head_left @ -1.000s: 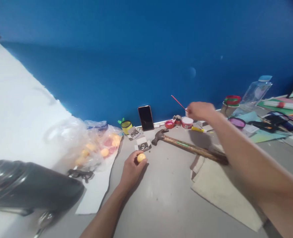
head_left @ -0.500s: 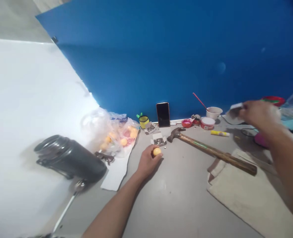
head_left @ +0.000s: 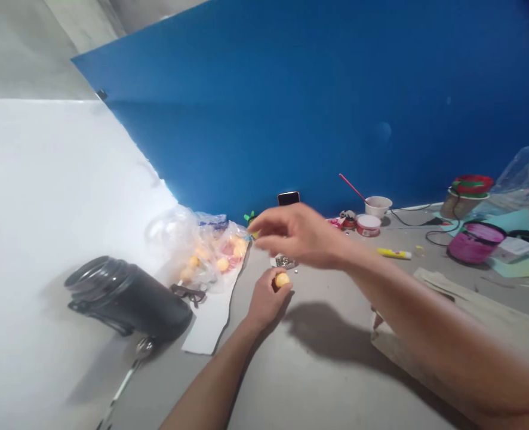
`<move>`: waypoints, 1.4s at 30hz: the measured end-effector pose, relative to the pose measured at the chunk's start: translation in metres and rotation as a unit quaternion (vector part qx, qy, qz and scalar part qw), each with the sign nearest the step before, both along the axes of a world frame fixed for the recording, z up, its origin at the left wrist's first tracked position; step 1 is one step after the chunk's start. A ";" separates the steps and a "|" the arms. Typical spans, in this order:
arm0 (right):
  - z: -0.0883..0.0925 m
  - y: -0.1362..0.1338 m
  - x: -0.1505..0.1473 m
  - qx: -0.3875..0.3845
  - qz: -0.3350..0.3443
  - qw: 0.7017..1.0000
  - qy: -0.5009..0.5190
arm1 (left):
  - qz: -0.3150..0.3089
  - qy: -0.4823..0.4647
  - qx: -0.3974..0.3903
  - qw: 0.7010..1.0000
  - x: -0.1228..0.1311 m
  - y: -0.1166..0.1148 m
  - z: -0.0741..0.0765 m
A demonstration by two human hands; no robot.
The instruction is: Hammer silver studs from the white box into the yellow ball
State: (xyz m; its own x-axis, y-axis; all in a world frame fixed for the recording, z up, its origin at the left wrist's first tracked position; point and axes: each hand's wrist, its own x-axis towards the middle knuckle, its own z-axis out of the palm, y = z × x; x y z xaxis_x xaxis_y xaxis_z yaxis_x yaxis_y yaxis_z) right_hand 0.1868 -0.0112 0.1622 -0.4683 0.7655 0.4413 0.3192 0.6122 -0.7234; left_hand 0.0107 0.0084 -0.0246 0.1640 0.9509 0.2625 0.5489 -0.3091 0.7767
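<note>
My left hand (head_left: 264, 298) rests on the grey table (head_left: 318, 382) and pinches a small yellow ball (head_left: 282, 279) between thumb and fingertips. My right hand (head_left: 300, 236) hovers just above and behind it, blurred, fingers stretched to the left with nothing seen in them. Under that hand a small open box of metal pins (head_left: 285, 261) peeks out. A clear plastic bag (head_left: 211, 251) of yellow and orange balls lies to the left, a little past my right fingertips. A phone (head_left: 288, 197) stands against the blue board, half hidden by my right hand.
A black jar (head_left: 125, 298) lies on its side at the left beside dark glasses (head_left: 188, 292) and white paper (head_left: 208, 322). A beige cloth (head_left: 470, 310) lies under my right forearm. Behind are a yellow glue stick (head_left: 394, 254), a white cup (head_left: 378, 206), a pink tub (head_left: 474, 242) and a cable.
My right hand has swung from the far right across to the left, over the pin box; the white thing it held is not seen. The left hand keeps the ball in place.
</note>
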 end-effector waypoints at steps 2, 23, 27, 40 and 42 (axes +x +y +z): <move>-0.004 0.009 0.020 0.027 -0.133 0.991 0.006 | -0.018 -0.002 -0.008 1.000 0.000 0.000 0.000; -0.102 0.040 0.190 -0.178 -0.330 0.734 -0.566 | -0.023 0.034 -0.018 0.999 0.000 0.004 0.003; -0.120 0.045 0.193 -0.179 -0.308 0.743 -0.567 | -0.022 0.037 -0.025 0.999 0.000 0.003 0.004; -0.084 0.086 0.239 -0.142 -0.455 0.710 -0.519 | -0.026 0.033 -0.022 0.999 0.000 0.004 0.002; -0.091 0.091 0.239 -0.108 -0.468 0.729 -0.488 | -0.027 0.036 -0.018 0.999 0.000 0.003 0.003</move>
